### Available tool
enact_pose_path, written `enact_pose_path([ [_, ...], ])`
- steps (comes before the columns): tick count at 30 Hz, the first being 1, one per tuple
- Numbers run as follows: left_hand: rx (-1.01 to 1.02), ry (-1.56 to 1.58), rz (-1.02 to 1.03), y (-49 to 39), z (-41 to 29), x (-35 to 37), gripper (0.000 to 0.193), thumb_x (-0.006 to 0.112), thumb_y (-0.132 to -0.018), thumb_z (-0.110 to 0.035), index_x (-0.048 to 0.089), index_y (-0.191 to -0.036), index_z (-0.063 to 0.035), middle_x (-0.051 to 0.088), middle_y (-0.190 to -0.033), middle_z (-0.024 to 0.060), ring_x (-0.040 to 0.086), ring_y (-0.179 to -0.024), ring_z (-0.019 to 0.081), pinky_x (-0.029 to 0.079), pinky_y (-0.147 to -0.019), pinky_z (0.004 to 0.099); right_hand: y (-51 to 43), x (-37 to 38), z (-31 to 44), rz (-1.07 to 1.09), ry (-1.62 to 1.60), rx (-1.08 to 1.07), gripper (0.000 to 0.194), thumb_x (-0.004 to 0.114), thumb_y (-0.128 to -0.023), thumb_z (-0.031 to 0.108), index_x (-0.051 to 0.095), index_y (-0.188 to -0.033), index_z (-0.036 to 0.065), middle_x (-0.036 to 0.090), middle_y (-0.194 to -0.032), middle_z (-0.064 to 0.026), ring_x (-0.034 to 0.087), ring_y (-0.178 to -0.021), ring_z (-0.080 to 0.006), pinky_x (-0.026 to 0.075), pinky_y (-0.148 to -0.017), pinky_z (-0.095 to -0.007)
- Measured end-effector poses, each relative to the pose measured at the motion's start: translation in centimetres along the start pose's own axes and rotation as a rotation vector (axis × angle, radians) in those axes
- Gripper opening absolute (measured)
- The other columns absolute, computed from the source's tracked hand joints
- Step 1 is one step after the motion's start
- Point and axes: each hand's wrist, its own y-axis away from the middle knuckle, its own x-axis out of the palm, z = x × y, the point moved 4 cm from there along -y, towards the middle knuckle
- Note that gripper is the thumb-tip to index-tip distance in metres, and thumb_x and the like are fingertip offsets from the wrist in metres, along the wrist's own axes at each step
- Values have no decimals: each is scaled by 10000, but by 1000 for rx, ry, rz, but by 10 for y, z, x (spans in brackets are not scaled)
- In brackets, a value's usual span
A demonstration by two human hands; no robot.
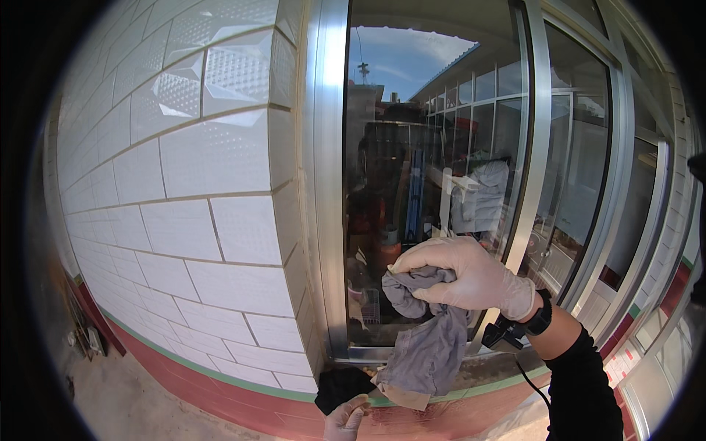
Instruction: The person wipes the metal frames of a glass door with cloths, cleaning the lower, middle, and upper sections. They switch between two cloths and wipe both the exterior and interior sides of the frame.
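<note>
My right hand (469,273), in a translucent glove, grips a bunched grey cloth (427,353) in front of the window glass (397,209). The cloth's loose end hangs down over the sill, with a pale beige patch at its lower edge. My left hand (346,419), also gloved, is at the bottom of the view with its fingers curled. It overlaps the lower edge of a black cloth (343,388) at the sill; whether the fingers pinch that cloth cannot be made out.
An aluminium window frame (331,182) borders the glass, which reflects sky and a building. To the left stands a white tiled wall (220,165) above a red tiled base (204,386). The stone sill (485,372) runs beneath the window. A black device with a cable (503,333) sits at my right wrist.
</note>
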Motion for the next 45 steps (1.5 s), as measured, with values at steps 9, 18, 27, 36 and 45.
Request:
enact_pose_path([
  [9,-125,-180,6,21,14,16,332,604,-1037,-125,624,-1339,11,723,-1143,135,687,-989,179,549,-895,305,244,59,-140,247,-97,975,393,781,-804,54,724,-1192,31,729,-1095,-130,696,-1008,-189,528,-918,-308],
  [18,-41,-460,-47,-13,52,84,394,628,-996,-42,594,-1389,-42,636,-1331,128,618,-1187,227,496,-1007,354,406,48,-231,375,913,608,556,780,-808,251,638,-1341,185,519,-1481,-53,481,-1340,-334,395,-1109,-493],
  [27,104,-1179,-229,-57,88,120,420,776,-748,-6,692,-1155,-69,581,-1421,162,444,-1396,411,403,-1151,468,398,110,-208,-102,329,420,424,770,-819,135,686,-1233,93,617,-1340,-74,570,-1222,-320,472,-1040,-444],
  [36,297,-365,-510,-86,-29,147,195,678,-960,7,667,-1155,7,659,-1308,127,631,-1148,179,495,-1008,300,340,123,-170,-343,-308,374,354,715,-816,-31,721,-1160,57,722,-1163,-101,696,-1008,-275,567,-877,-354],
  [45,-80,42,-342,-22,34,168,317,601,-1029,-142,648,-1310,-3,707,-1207,59,659,-1080,147,533,-950,297,349,146,-171,-192,-1529,682,789,811,-895,338,442,-1519,26,575,-1419,-111,563,-1269,-204,446,-1081,-343],
])
